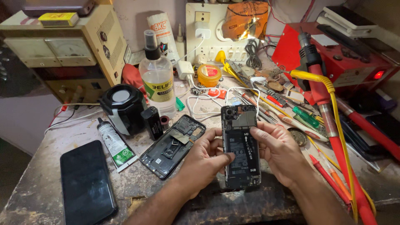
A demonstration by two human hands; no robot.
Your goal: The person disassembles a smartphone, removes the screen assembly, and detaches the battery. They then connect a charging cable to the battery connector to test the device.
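A worn, stained bench (50,175) fills the view, crowded with repair gear against a pale wall. At its middle an opened smartphone (241,146) with its back removed, battery and boards showing, is held upright just above the bench edge. The left hand (204,160) has its grip closed on the phone's left edge, thumb across the lower battery; the right hand (277,152) grips the right edge, thumb resting near the battery's top. Just left of the phone lies a detached back cover (173,146), inner side up. Farther left a dark phone (86,183) lies screen up, beside a white glue tube (116,146). Behind stand a clear spray bottle (157,79) partly full of liquid, and a small round tub (208,75) with an orange paste inside. A red soldering station (333,50) sits at the right.
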